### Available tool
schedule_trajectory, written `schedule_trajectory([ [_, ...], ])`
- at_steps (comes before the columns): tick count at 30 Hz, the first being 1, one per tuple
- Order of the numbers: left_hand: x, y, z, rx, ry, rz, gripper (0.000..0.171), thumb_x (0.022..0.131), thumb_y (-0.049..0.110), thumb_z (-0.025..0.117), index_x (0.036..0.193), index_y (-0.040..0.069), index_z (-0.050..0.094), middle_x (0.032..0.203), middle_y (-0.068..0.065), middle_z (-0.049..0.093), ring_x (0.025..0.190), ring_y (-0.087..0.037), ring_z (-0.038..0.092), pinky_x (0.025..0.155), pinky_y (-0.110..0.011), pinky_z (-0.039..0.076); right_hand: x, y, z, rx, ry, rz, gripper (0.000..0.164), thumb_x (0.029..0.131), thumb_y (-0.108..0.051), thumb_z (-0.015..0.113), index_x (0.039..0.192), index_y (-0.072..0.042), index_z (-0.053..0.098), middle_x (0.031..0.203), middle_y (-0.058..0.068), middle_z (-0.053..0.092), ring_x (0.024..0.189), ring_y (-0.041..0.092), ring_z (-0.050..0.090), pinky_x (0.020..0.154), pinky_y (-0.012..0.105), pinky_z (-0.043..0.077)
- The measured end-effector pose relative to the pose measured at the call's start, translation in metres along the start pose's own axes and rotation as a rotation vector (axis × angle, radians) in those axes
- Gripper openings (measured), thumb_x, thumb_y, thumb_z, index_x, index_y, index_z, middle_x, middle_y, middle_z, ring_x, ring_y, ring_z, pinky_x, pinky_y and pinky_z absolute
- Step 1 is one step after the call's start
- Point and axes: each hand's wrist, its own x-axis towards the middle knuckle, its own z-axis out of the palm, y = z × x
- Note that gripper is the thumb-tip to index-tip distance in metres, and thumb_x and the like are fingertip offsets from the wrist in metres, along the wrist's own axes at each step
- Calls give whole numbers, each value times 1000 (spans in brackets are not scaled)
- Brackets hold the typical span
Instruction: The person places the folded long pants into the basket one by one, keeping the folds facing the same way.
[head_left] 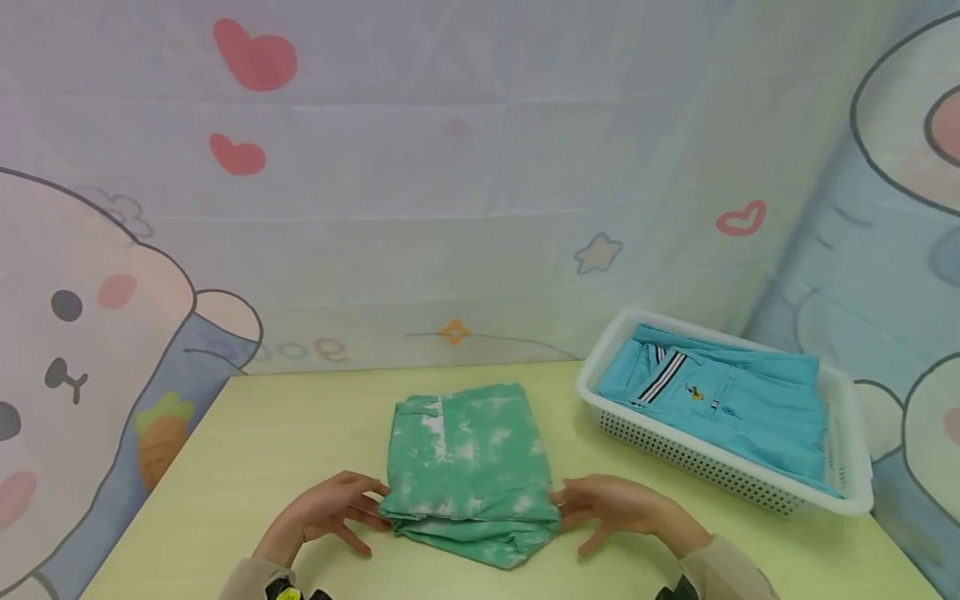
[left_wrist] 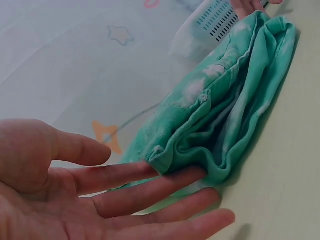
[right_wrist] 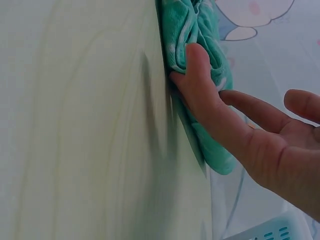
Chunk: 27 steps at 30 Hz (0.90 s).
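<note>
A folded green garment with white tie-dye patches (head_left: 468,467) lies on the table between both hands, its front edge loosely layered and a corner pointing toward me. At its left side my left hand (head_left: 341,510) has its fingers spread, the fingertips against the cloth. In the left wrist view the extended fingers (left_wrist: 150,195) reach under the garment's folded edge (left_wrist: 215,115), with the thumb apart. My right hand (head_left: 618,510) is at the opposite side, fingertips at the cloth. The right wrist view shows its fingers (right_wrist: 215,110) extended along the garment (right_wrist: 200,45), not curled round it.
A white perforated plastic basket (head_left: 697,467) stands at the table's back right, holding a folded blue polo shirt (head_left: 720,396) with a striped placket. The pale yellow table (head_left: 300,433) meets a printed cartoon curtain (head_left: 450,167) at the back. Curtain also hangs along both sides.
</note>
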Motion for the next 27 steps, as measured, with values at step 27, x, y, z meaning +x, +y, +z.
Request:
schedule_trajectory([
  [27, 1, 11, 5, -14, 404, 33, 61, 94, 30, 35, 136, -10, 15, 131, -39, 30, 111, -50, 45, 73, -45, 52, 7, -12, -3, 76, 299, -56, 63, 94, -35, 39, 139, 5, 21, 135, 34, 31, 120, 39, 44, 88, 48, 46],
])
